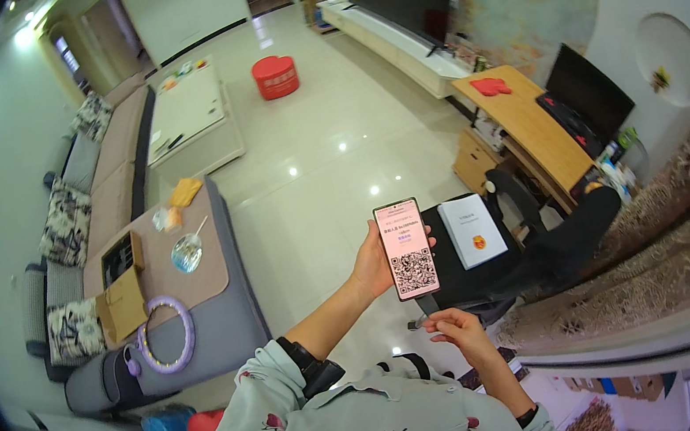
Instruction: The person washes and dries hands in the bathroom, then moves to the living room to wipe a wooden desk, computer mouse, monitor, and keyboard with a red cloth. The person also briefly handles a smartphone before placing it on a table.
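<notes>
My left hand holds a smartphone upright, with the thumb along one side and fingertips showing at the other. The lit pink screen bears writing and a printed code. Just below the phone, my right hand has its fingers bent near a dark flat strip at the phone's lower edge; whether it grips the strip is unclear. Behind and to the right of the phone, a stack of white printed sheets lies on a black office chair seat.
A wooden desk with a monitor stands at the right. At the left is a sofa with a purple hoop, an opened cardboard box and a clear bowl. A red stool stands farther off.
</notes>
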### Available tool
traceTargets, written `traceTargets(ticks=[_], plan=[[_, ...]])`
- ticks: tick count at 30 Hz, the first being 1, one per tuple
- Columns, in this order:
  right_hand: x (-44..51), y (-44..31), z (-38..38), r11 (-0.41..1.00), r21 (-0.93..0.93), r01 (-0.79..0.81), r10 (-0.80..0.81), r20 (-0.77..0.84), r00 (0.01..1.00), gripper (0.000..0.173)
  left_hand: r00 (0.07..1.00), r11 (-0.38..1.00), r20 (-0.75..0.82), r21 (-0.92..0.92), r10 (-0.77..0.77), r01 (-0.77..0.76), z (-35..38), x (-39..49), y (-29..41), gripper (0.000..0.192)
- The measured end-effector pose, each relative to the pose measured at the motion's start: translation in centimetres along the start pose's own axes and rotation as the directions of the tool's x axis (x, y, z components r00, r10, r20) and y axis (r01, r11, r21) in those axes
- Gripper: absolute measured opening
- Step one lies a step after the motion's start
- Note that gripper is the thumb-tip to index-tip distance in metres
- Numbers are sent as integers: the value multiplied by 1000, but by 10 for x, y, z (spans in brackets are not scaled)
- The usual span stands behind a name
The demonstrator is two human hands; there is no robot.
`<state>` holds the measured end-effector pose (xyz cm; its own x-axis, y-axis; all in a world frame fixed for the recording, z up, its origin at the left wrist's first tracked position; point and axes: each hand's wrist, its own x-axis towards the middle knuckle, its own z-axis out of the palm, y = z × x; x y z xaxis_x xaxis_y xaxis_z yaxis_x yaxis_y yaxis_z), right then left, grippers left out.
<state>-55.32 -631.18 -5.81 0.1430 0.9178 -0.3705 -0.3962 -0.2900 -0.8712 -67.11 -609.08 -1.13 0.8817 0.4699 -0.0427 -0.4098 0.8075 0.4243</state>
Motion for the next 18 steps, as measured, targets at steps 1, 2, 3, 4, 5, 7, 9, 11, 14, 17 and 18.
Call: traceTargets(ticks=[1,2,3,4,5,7,9,11,14,17,18], plan=[[1,3,-2,999,24,-34,34,-19,999,25,1000,1000,-5,7,13,-13,-9,-6,9,76],[2,5,-5,998,39,-48,49,-29,998,24,1000,999,-7,22,24,-24,-16,-11,16,76],[3,7,-8,997,50,-65,67,-47,997,23,999,998,-17,48,40,-39,-23,-14,22,76],[3,7,-12,995,61,-79,83,-67,994,22,998,997,-17,49,60,-59,-29,-18,25,75],[4,7,-17,993,71,-94,101,-100,990,22,997,996,-27,55,68,-66,-34,-20,27,75],[8,5,-26,992,91,-88,99,-118,988,17,993,992,-75,93,88,-81,-41,-23,27,74],[12,1,-35,987,130,-94,114,-156,981,15,992,994,-77,59,98,-94,-45,-24,25,73],[17,-4,-43,983,165,-81,103,-130,986,14,990,996,-112,25,89,-86,-48,-24,22,73],[25,-12,-53,979,188,-83,107,-121,987,13,983,994,-148,23,105,-103,-48,-20,17,70],[32,-15,-61,977,193,-91,115,-117,986,12,985,991,-108,15,134,-134,-47,-15,10,70],[33,-16,-64,976,199,-90,114,-116,987,12,982,991,-139,31,132,-128,-47,-13,9,71]])
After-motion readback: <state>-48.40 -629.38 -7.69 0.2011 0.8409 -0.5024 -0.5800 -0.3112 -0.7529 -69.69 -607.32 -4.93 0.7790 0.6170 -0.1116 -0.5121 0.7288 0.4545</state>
